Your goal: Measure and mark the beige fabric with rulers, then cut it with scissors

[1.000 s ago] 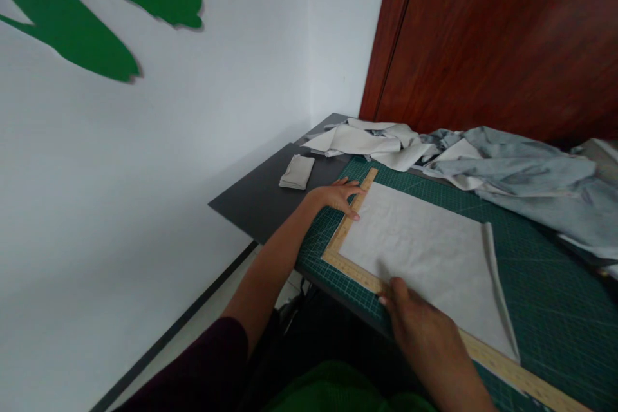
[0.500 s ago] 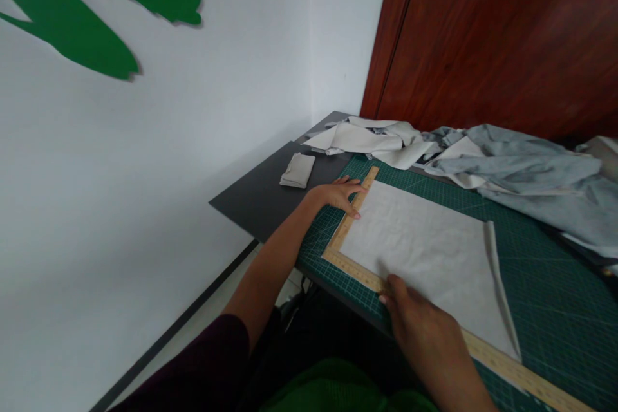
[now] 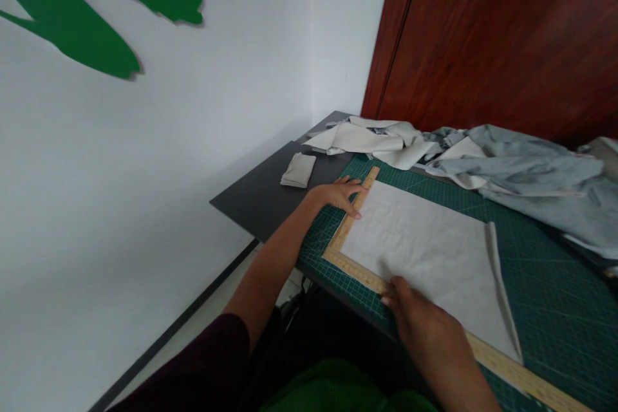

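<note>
Left hand splayed, right hand in a pinch, both on wooden L-square

Folded cloth, crumpled grey fabric, reddish-brown door, green wall shapes

Serves as dark counter, with green mat under right grip. Holds folded cloth near left grip, crumpled fabric beyond.

No legible text

Ruler at 5 o'clock: scale marks run along it, too small to read.
</note>
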The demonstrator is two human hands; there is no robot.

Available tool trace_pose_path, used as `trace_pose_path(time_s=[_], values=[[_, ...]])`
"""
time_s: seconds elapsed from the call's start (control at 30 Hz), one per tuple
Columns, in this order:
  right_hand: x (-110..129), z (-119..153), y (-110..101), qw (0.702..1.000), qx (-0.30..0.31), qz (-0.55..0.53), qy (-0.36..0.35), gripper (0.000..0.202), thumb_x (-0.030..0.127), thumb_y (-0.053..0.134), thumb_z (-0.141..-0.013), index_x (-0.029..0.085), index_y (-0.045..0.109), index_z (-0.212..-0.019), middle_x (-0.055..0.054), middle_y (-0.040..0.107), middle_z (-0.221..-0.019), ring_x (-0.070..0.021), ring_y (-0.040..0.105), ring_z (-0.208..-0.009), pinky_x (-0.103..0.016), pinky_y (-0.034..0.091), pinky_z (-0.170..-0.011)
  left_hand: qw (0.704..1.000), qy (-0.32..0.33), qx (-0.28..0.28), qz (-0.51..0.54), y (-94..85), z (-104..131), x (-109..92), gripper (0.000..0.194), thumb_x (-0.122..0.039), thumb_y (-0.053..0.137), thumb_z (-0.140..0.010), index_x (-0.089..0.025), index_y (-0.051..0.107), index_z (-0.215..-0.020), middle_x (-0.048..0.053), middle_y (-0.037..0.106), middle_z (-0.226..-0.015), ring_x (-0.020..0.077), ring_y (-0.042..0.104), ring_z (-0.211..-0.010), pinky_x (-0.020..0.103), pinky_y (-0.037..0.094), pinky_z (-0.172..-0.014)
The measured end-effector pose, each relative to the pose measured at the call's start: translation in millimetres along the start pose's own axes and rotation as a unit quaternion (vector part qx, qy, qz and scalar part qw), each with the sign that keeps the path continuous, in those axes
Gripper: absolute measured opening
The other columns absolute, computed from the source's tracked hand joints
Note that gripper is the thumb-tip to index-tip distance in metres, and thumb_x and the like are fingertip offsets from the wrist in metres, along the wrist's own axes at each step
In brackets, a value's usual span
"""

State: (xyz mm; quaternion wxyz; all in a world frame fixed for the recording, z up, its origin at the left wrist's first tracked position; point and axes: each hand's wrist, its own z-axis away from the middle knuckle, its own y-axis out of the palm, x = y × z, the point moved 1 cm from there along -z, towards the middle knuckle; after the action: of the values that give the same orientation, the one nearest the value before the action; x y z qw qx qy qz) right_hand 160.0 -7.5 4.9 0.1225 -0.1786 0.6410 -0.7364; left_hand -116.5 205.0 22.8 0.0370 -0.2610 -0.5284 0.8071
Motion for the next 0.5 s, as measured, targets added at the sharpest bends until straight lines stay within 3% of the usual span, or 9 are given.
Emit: trace_pose_path(time_s=[0.5], values=[[-14, -3, 10, 0.997, -0.004, -0.07, -0.011, 0.015, 0.027, 0.048, -0.105, 0.027, 0.061, -0.111, -0.004, 0.082, -0.091, -0.022, 0.08, -0.077, -0.028, 0.05, -0.058, 1.0, 0.002, 0.002, 0.005, -1.1, 2, -1, 0.123, -0.081, 0.075, -0.059, -0.031, 0.032, -0.164, 0.001, 0.005, -0.179, 0.0371, -0.007, -0.163, 0.05, 0.002, -0.131]])
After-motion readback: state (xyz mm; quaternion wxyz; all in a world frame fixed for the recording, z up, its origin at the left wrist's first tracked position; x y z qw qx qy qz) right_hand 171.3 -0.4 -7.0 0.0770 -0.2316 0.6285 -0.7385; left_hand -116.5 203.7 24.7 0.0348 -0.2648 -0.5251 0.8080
